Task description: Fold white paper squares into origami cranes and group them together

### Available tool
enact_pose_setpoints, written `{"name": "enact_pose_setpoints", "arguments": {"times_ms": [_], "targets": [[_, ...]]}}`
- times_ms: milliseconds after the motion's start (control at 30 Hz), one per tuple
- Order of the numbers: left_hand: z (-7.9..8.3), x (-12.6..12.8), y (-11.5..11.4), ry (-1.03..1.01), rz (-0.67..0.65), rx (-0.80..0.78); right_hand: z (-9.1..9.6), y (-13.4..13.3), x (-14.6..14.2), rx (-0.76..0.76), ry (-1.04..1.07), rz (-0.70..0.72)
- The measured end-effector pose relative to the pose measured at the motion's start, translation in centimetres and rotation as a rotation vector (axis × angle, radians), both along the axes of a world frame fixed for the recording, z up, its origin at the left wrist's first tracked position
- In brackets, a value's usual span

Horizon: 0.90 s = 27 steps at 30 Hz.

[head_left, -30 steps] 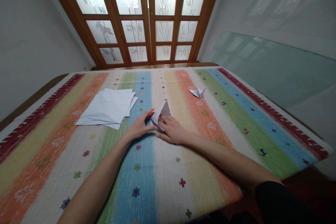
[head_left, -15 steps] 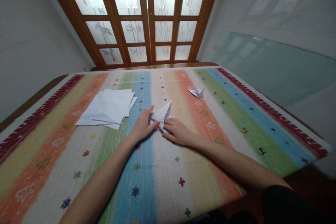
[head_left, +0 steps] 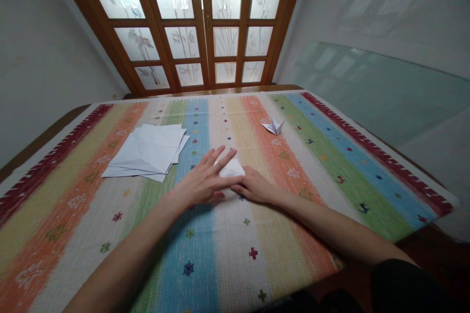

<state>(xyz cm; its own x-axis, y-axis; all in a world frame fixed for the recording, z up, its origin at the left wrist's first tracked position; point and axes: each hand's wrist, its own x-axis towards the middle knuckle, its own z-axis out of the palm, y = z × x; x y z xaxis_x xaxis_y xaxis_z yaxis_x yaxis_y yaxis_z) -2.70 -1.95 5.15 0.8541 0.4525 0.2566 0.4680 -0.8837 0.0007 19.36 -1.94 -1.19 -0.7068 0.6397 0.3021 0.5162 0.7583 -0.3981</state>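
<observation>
A small folded white paper lies flat on the striped tablecloth in the middle of the table. My left hand rests palm down on its left part, fingers stretched out and spread. My right hand lies beside the paper's near right corner, fingertips touching its edge; most of its fingers are hidden by the left hand and the paper.
A loose stack of white sheets lies to the left. A finished folded paper crane stands farther back on the right. Wooden glazed doors rise behind the table, and a glass pane leans along the right wall.
The paper's raised flap has been folded down flat. My left hand has opened and moved over the paper, pressing it; my right hand slid slightly toward me and to the right.
</observation>
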Motion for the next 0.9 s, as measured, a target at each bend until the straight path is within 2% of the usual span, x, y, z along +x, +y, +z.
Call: {"name": "enact_pose_setpoints", "arguments": {"times_ms": [133,400,667,767,900], "targets": [[-0.4,0.2,-0.6,0.082,-0.03,0.044,-0.1,-0.1,0.3,-0.024,-0.007,-0.031],[-1.0,-1.2,0.5,0.003,0.123,0.087,-0.4,-0.3,1.1,-0.014,-0.011,-0.051],[-2.0,0.1,1.4,-0.029,0.255,0.096,-0.4,-0.5,1.8,0.052,0.04,-0.028],[-2.4,0.4,1.7,-0.038,0.237,0.057,-0.3,-0.6,1.8,0.091,0.033,-0.012],[-2.2,0.2,2.2,0.059,0.129,0.017,-0.1,-0.4,1.8,0.135,-0.012,0.005]]}}
